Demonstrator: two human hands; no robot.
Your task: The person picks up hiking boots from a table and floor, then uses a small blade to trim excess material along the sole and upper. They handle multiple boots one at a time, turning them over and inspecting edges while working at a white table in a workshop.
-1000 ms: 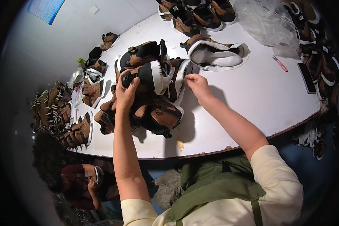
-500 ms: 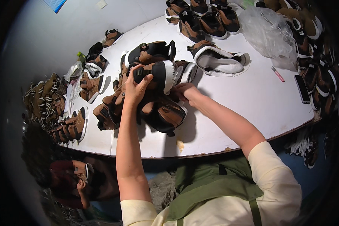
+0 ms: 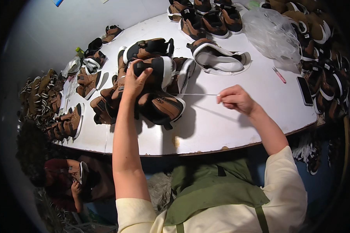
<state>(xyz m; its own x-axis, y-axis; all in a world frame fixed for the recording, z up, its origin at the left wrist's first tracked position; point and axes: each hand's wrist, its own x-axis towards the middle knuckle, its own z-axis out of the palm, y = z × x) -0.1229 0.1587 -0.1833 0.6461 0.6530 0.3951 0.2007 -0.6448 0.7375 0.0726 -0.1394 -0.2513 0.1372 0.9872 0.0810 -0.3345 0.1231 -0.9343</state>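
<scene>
While the half-curled left hand (image 3: 134,82) grips a brown-and-black shoe (image 3: 154,67), presumably anchoring it against tension, the pinched-closed right hand (image 3: 239,101) holds a white thread (image 3: 198,94) taut.

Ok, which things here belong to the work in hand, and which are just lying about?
In hand: brown-and-black shoe in the left hand; white thread pinched in the right hand.
Apparently just lying about: pink snips; dark phone; clear plastic bag.
</scene>
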